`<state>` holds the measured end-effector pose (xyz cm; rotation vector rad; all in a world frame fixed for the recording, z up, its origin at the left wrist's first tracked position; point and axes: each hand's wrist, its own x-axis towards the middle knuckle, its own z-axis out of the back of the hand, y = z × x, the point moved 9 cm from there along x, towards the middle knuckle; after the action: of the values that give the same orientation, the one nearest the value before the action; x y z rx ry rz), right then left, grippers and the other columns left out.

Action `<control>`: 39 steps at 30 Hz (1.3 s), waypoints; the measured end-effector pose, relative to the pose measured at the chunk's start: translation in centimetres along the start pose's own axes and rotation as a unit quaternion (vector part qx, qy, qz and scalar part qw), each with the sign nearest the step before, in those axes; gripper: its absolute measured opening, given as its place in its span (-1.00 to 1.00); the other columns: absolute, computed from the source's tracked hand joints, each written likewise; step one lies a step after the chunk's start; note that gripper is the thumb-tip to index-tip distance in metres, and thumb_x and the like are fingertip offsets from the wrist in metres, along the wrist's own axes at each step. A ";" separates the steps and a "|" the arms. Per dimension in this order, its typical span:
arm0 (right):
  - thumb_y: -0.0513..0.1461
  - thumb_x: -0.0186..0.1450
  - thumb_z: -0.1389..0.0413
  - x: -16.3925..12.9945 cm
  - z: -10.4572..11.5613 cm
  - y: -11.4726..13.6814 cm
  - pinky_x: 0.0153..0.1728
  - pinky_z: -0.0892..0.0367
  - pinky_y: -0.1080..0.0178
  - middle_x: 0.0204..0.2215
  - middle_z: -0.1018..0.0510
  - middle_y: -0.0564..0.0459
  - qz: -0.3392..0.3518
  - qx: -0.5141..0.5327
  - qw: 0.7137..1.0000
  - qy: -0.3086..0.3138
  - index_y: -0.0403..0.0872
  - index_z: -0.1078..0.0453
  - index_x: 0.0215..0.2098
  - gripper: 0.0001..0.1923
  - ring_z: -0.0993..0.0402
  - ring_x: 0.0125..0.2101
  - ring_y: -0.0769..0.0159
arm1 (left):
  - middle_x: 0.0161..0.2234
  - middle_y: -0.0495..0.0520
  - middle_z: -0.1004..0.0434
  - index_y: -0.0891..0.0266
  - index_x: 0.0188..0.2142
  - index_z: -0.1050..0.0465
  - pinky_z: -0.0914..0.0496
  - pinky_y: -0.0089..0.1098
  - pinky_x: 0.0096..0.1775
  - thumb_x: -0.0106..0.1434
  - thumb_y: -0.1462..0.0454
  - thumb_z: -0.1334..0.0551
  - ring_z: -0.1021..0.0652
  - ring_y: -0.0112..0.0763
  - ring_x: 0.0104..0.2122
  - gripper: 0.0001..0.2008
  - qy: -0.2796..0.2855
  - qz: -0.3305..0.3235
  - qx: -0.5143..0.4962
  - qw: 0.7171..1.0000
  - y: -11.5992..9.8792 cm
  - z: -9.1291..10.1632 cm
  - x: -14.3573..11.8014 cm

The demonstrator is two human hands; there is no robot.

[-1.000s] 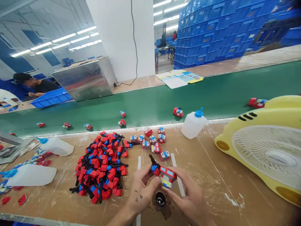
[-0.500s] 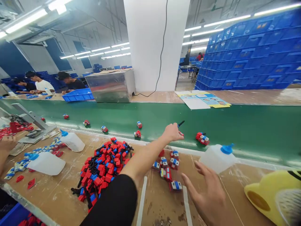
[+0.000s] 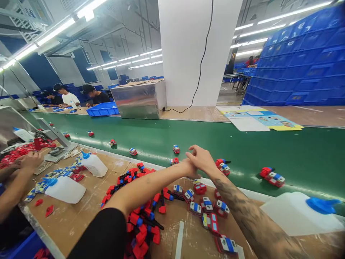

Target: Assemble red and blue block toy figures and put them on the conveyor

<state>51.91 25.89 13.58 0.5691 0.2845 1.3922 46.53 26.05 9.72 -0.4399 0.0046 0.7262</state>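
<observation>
**Head view: both hands meet at the belt's near edge**

Head camera shows the left hand (image 3: 185,168) and right hand (image 3: 201,159) stretched forward, touching each other above the edge of the green conveyor belt (image 3: 242,147). Whether either grasps anything cannot be told. A red-and-blue toy car (image 3: 222,166) lies on the belt just beside the right hand. No writing is readable; printed sheets (image 3: 260,121) beyond are blurred.

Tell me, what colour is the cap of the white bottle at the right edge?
Blue. The cap of the bottle shows best in the head view.
</observation>
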 end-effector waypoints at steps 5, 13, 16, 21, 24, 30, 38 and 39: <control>-0.09 0.36 -0.20 2.5 -9.8 1.7 -0.11 -0.43 0.03 -0.14 -0.55 -0.09 -0.033 -0.045 0.994 0.098 -0.17 -0.43 -0.07 -0.69 -0.52 -0.17 0.13 | -0.14 0.25 -0.54 0.34 -0.13 -0.52 -0.47 -0.12 -0.08 0.27 0.25 -0.32 -0.55 -0.13 -0.13 -0.78 0.045 0.058 0.123 0.990 8.6 1.5 -10.3; -0.28 0.28 -0.21 -1.4 -7.9 2.5 -0.01 -0.34 0.11 -0.11 -0.49 -0.08 0.053 0.007 0.994 0.096 -0.13 -0.39 0.07 -0.62 -0.45 -0.12 0.16 | -0.19 0.41 -0.55 0.36 -0.21 -0.56 -0.47 -0.08 -0.14 0.24 0.27 -0.21 -0.57 0.08 -0.16 -0.78 0.036 0.010 0.165 0.985 7.2 -1.3 -15.8; -0.29 0.20 -0.21 -6.8 -3.3 2.4 0.03 -0.29 0.19 -0.05 -0.48 -0.05 0.100 0.058 0.991 0.061 -0.07 -0.26 0.21 -0.40 -0.43 -0.07 0.18 | -0.24 0.27 -0.56 0.25 -0.26 -0.55 -0.47 -0.16 -0.14 0.16 0.23 -0.31 -0.57 0.00 -0.18 -0.83 0.063 -0.043 0.150 0.986 5.2 -3.7 -17.1; -0.20 0.16 -0.23 -18.2 1.7 1.6 -0.16 -0.38 0.19 -0.09 -0.48 -0.02 0.087 0.302 0.949 0.001 -0.02 -0.24 0.12 -0.43 -0.45 -0.21 0.17 | -0.31 0.32 -0.54 0.31 -0.35 -0.50 -0.44 -0.09 -0.14 0.13 0.38 -0.25 -0.57 0.02 -0.21 -0.93 0.045 -0.006 0.136 0.990 4.2 -6.6 -17.6; -0.23 0.16 -0.22 -23.1 2.3 1.9 -0.16 -0.35 0.21 -0.14 -0.46 0.01 0.086 0.408 0.909 -0.012 0.00 -0.30 -0.02 -0.58 -0.42 -0.19 0.17 | -0.23 0.32 -0.52 0.31 -0.30 -0.48 -0.42 -0.08 -0.09 0.15 0.42 -0.21 -0.55 0.00 -0.16 -0.88 0.000 0.037 0.087 0.996 3.9 -6.9 -17.6; -0.14 0.14 -0.30 -28.4 2.2 0.5 -0.19 -0.33 0.24 -0.21 -0.42 0.04 0.067 0.558 0.827 -0.037 0.07 -0.30 -0.05 -0.57 -0.39 -0.20 0.17 | -0.31 0.15 -0.46 0.29 -0.36 -0.44 -0.43 -0.14 -0.08 0.03 0.41 -0.25 -0.55 -0.07 -0.19 -0.87 -0.102 0.099 -0.143 0.979 4.0 -5.1 -20.1; 0.11 0.12 -0.30 -35.2 -1.1 -6.6 -0.09 -0.34 0.04 -0.09 -0.54 -0.11 -0.078 0.642 0.760 -0.067 0.03 -0.44 0.03 -0.40 -0.45 -0.11 -0.04 | -0.23 0.14 -0.59 0.29 -0.18 -0.45 -0.49 -0.42 -0.09 0.14 0.25 -0.32 -0.61 -0.31 -0.14 -0.74 -0.168 0.134 -0.699 0.682 2.4 -9.1 -26.4; 0.10 0.12 -0.31 -35.9 -1.7 -7.2 -0.07 -0.34 0.03 -0.07 -0.55 -0.12 -0.096 0.647 0.753 -0.067 0.04 -0.45 0.03 -0.42 -0.45 -0.09 -0.05 | -0.24 0.15 -0.60 0.30 -0.23 -0.46 -0.49 -0.42 -0.09 0.14 0.25 -0.34 -0.62 -0.30 -0.14 -0.78 -0.162 0.137 -0.745 0.632 1.7 -10.3 -26.6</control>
<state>50.89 -9.29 3.32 1.7108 1.1923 0.7547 26.92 6.13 3.84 -1.9418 -0.9741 0.9862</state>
